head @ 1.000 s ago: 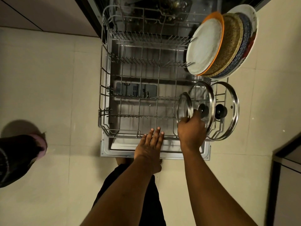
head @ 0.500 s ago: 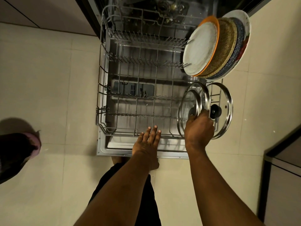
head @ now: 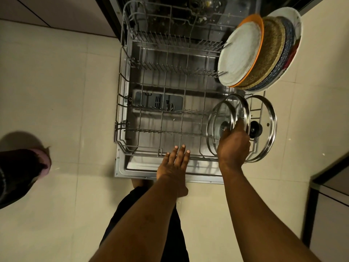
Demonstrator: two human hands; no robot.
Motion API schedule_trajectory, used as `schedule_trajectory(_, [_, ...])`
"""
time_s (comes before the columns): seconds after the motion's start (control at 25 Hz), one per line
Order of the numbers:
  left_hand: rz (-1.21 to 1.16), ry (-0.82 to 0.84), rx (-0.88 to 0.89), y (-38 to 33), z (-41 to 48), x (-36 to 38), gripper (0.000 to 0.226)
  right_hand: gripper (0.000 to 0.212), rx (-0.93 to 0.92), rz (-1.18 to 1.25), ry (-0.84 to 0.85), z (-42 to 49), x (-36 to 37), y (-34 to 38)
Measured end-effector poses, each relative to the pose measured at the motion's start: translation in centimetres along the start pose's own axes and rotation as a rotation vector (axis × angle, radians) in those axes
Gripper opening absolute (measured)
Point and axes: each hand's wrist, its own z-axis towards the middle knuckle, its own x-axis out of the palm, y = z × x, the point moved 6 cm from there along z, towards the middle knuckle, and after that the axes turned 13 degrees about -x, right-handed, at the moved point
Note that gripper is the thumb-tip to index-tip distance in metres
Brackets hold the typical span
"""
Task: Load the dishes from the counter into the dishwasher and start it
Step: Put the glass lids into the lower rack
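right hand (head: 233, 146) grips glass lid (head: 214, 120) beside racked lids (head: 269, 114); left hand (head: 174, 163) flat, fingers straight; plates (head: 239, 53) upright behind.

Four upright plates (head: 238, 53), three glass lids (head: 267, 112), one wire rack (head: 120, 103).

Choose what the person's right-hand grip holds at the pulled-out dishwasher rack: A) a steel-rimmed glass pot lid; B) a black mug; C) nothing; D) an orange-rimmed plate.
A: the right-hand grip curls round a steel-rimmed glass pot lid standing on edge at the front right of the grey wire dishwasher rack.
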Motion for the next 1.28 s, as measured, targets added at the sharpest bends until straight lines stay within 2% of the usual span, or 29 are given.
schedule_trajectory(0.08, [-0.001, -0.010, -0.001, 0.0, 0.0, 0.0, 0.104, 0.029, -0.029, 0.166, -0.019, 0.7, 0.2, 0.3])
schedule_trajectory(0.12, [0.004, -0.012, -0.005, 0.0, 0.0, 0.0, 0.104, 0.030, -0.074, 0.171, -0.019, 1.2, 0.4, 0.7])
schedule_trajectory(0.36, [0.016, 0.013, -0.016, 0.0, 0.0, 0.1, 0.104, 0.021, -0.130, -0.189, 0.125, 0.6, 0.5, 1.9])
schedule_trajectory(0.6, [0.035, 0.031, -0.032, -0.1, 0.1, 0.1, 0.107, 0.049, -0.179, -0.199, 0.281, -1.2, 2.6, 0.9])
schedule_trajectory(0.72, [0.042, 0.051, -0.040, 0.0, 0.1, 0.1, 0.109, 0.052, -0.178, -0.207, 0.364, -0.5, 2.7, 0.7])
schedule_trajectory(0.92, [0.077, 0.048, -0.004, 0.4, -0.7, -0.9, 0.108, 0.074, -0.180, -0.236, 0.429, -2.2, 2.5, 1.5])
schedule_trajectory(1.08, [0.050, 0.050, -0.020, 2.2, -2.1, -2.1, 0.098, 0.073, -0.202, -0.217, 0.444, -5.0, 2.9, 2.1])
schedule_trajectory(1.2, [0.024, -0.006, -0.064, 5.0, -4.3, -2.9, 0.094, 0.067, -0.238, -0.215, 0.475, -7.0, 2.5, 3.6])
schedule_trajectory(1.28, [-0.009, -0.049, -0.085, 7.0, -6.6, -4.1, 0.092, 0.070, -0.261, -0.204, 0.510, -8.4, 1.1, 5.4])
